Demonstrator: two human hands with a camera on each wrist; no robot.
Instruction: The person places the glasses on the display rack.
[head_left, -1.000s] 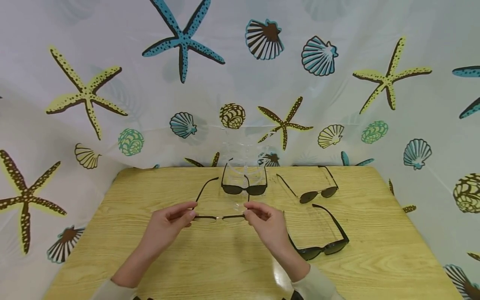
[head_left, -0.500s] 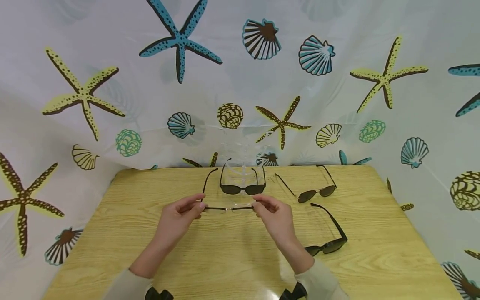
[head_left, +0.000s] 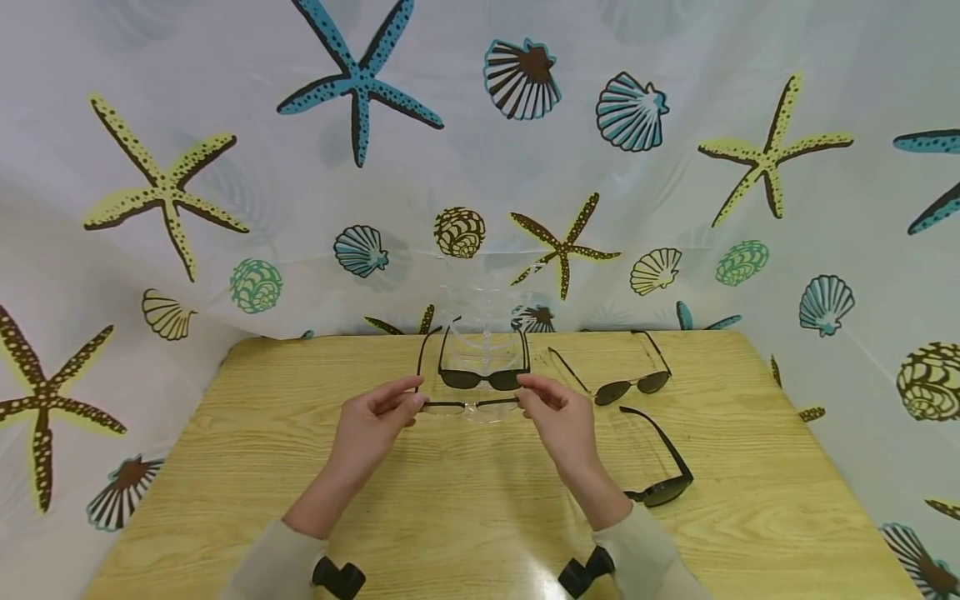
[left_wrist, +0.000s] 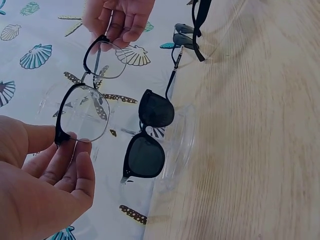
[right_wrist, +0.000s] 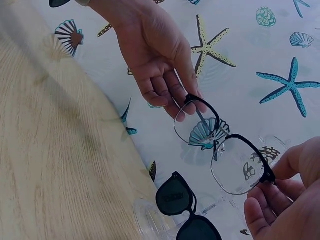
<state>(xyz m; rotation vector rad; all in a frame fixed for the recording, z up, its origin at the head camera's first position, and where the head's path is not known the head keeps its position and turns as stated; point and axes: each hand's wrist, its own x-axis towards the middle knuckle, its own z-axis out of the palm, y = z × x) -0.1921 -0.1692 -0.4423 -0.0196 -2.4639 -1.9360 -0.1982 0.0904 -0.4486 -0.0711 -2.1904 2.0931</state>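
Note:
Both hands hold one pair of clear-lens eyeglasses (head_left: 495, 402) with dark upper rims, temples unfolded and pointing away from me. My left hand (head_left: 377, 419) pinches the frame at its left hinge, thumb in front. At the right hinge my right hand (head_left: 561, 415) pinches it the same way. Just beyond hangs a pair of black sunglasses (head_left: 461, 379) on a clear plastic display stand (head_left: 486, 340). In the left wrist view the eyeglasses (left_wrist: 61, 112) are level with the upper part of the stand, above the sunglasses (left_wrist: 145, 159).
On the wooden table (head_left: 247, 475), thin-framed sunglasses (head_left: 613, 392) lie at the back right. Thicker black sunglasses (head_left: 667, 490) lie nearer, partly hidden behind my right forearm. A white curtain (head_left: 300, 200) printed with starfish and shells hangs behind and at both sides.
Both hands have carried the eyeglasses forward and slightly right, closer to the stand. The sunglasses on the stand and those on the table have stayed put.

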